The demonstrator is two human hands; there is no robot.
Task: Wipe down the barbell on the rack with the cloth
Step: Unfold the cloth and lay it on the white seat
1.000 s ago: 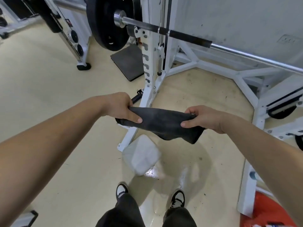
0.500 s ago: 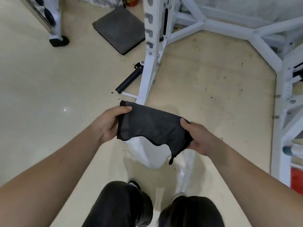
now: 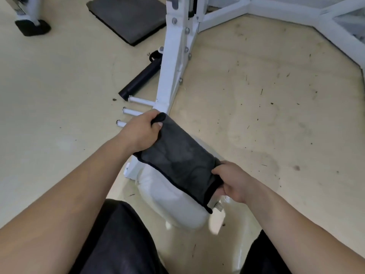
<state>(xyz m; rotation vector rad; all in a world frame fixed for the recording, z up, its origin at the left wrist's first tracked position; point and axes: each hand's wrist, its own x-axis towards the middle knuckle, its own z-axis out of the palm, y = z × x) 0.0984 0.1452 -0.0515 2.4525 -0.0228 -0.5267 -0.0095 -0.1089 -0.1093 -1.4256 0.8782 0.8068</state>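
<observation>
**Operator:** Downward my view has tipped since a second ago, and the cloth [image 3: 177,161] now stretches slantwise, left hand [image 3: 141,133] farther out, right hand [image 3: 233,180] nearer me.

**Desk:** Grips?

**Operator:** Both clenched: left fingers curl round the far corner, right pinches the near edge. Beneath the cloth sits a white container [image 3: 177,206], partly hidden. Beyond, the rack [image 3: 173,66] rises, cut off at the top edge, a black tube [image 3: 141,79] beside it.

The cloth [image 3: 177,161] is dark grey with a black stitched hem — a rectangle pulled taut and nearly flat, slanting from upper left to lower right. The left hand [image 3: 138,133] pinches its far short edge, the right hand [image 3: 233,180] its near one.
</observation>
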